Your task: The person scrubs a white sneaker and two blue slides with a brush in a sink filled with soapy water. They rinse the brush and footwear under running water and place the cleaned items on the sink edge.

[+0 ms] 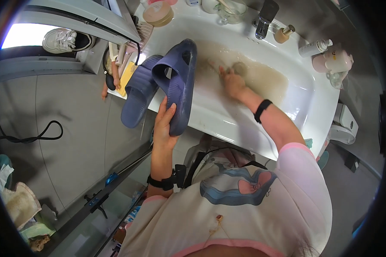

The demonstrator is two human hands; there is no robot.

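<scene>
My left hand (162, 124) grips the heel end of a blue-purple slipper (185, 92), which is tilted above the left edge of the white sink (302, 100). The matching slipper (137, 100) lies beside it, over the sink's left corner, partly behind the held one. Murky brownish water (266, 79) fills the basin. My right hand (232, 82) dips into it with fingers stretched out and nothing visible in them. Those fingertips are partly under water, close to a round drain plug (240, 68).
A dark faucet (266, 19) rises at the sink's back. A pump bottle (284, 34), a white bottle (315, 48) and a pink container (332, 60) line the right rim. At left are a round tub (158, 13), a yellow packet (127, 77) and a white sneaker (66, 41).
</scene>
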